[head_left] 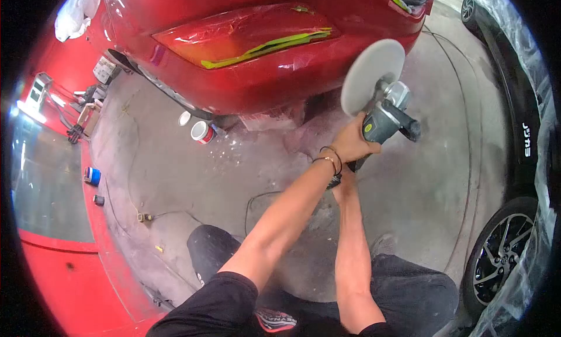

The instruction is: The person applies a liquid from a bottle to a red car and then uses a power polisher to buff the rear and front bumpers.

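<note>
My left hand [353, 139] wraps round the grey-green body of a rotary polisher [380, 124]. Its large whitish pad [373, 74] stands nearly on edge, overlapping the lower corner of a red car's bumper [315, 74] in this view. A black side handle [409, 127] sticks out to the right with no hand on it. At the rear end of the polisher is my right hand [349, 174], closed there, its fingers mostly hidden behind my left wrist. Dark cords circle the left wrist.
A red taillight [234, 36] edged with yellow-green tape is set in the car. Below it stand a white-and-red tub [202, 132] and a white lid [184, 118]. Cables [467, 162] run along the floor. At right, a dark car's wheel [504, 252] sits beside plastic sheeting [540, 179].
</note>
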`<state>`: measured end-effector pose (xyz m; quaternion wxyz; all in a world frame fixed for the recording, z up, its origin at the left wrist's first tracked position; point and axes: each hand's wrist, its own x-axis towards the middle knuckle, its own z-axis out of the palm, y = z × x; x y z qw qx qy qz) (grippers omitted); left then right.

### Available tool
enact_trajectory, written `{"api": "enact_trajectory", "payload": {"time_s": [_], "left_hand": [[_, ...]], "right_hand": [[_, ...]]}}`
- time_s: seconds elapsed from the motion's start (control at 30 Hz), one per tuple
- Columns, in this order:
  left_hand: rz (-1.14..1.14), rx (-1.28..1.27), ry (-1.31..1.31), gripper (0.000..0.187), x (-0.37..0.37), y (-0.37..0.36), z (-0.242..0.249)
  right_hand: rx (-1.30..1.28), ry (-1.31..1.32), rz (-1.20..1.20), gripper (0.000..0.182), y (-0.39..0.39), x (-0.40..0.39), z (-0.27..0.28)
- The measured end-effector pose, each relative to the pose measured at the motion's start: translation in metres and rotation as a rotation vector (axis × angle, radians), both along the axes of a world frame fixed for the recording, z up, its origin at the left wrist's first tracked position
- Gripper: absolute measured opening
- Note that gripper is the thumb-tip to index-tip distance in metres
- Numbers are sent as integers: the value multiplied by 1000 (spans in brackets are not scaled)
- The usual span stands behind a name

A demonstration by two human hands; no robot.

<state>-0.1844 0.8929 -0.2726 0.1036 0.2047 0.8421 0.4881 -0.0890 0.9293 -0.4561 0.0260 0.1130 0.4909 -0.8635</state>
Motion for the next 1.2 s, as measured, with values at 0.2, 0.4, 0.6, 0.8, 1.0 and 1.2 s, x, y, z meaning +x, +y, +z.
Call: {"api": "enact_trajectory", "payload": {"time_s": [0.2,0.4,0.6,0.8,1.0,1.2], "left_hand": [[180,227,17,93,54,-62,-15],[573,235,62,66,135,-195,-49],[906,1201,16,41,106,-160,68],[947,1432,-31,40,94,-47,83],[953,1380,-98,40,74,112,63],[808,1326,-159,39,48,247,73]], "right_hand": [[653,153,-127,44,-45,27,-16],[757,289,121,47,-97,52,47],[1267,254,519,43,-45,5,261],[1565,288,672,46,65,-30,316],[1581,315,545,52,220,-42,304],[1454,193,382,45,356,-47,298]]}}
